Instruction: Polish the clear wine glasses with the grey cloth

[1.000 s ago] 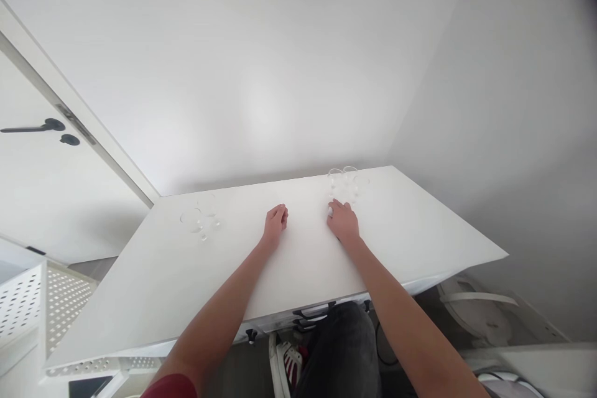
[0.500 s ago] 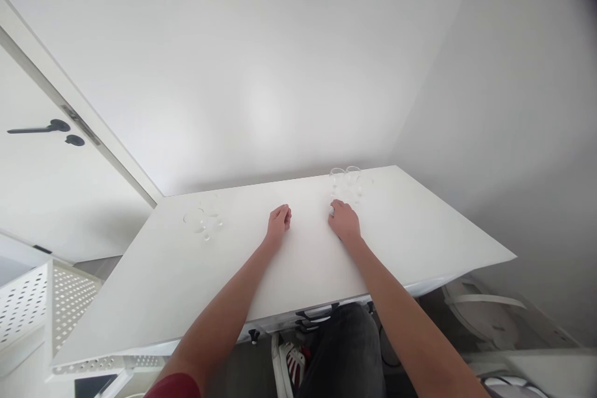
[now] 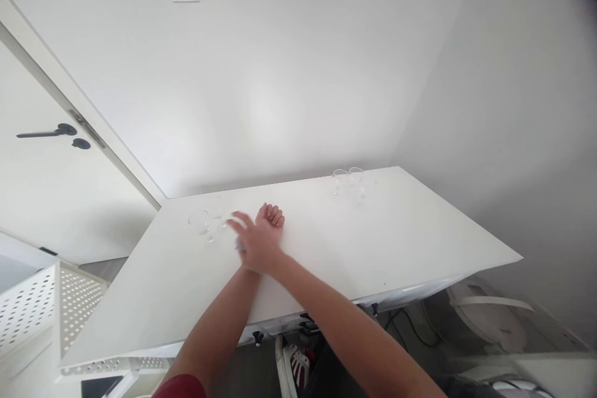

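Observation:
My right hand [image 3: 255, 242] reaches across my left forearm to the left part of the white table [image 3: 396, 230]. It is motion-smeared, and its fingers pinch what looks like a small clear glass [image 3: 239, 244]. It is close to a left group of small clear glasses [image 3: 200, 222]. My left hand [image 3: 271, 216] rests on the table just behind my right hand, its fingers curled into a loose fist with nothing in it. A second group of clear glasses [image 3: 352, 180] stands at the table's far right, away from both hands.
The table stands in a corner between two white walls. A white door with a black handle [image 3: 46, 134] is at the left. A white perforated cart [image 3: 32, 305] stands at the lower left. My legs and a shoe [image 3: 291, 364] show under the table's front edge.
My right hand left the glasses at the far right and swept left across my left arm, carrying the small clear thing with it. My left hand stayed almost still.

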`<control>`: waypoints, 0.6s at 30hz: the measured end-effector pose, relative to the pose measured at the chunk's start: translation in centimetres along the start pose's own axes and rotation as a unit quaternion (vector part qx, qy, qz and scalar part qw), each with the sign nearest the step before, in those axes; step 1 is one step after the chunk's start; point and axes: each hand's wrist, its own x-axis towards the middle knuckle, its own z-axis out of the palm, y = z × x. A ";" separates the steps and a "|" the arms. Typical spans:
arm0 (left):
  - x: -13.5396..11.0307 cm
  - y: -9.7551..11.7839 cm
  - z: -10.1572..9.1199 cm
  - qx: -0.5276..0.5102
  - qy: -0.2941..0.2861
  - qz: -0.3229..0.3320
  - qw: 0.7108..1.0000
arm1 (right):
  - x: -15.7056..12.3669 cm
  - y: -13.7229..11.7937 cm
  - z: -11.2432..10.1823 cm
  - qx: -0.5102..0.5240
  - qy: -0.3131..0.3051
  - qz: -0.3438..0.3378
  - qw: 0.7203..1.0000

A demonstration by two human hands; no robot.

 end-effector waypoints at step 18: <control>-0.2 0.1 0.7 -0.177 -0.045 -0.013 0.983 | 3.9 -3.0 4.2 -0.013 -0.069 -0.004 0.998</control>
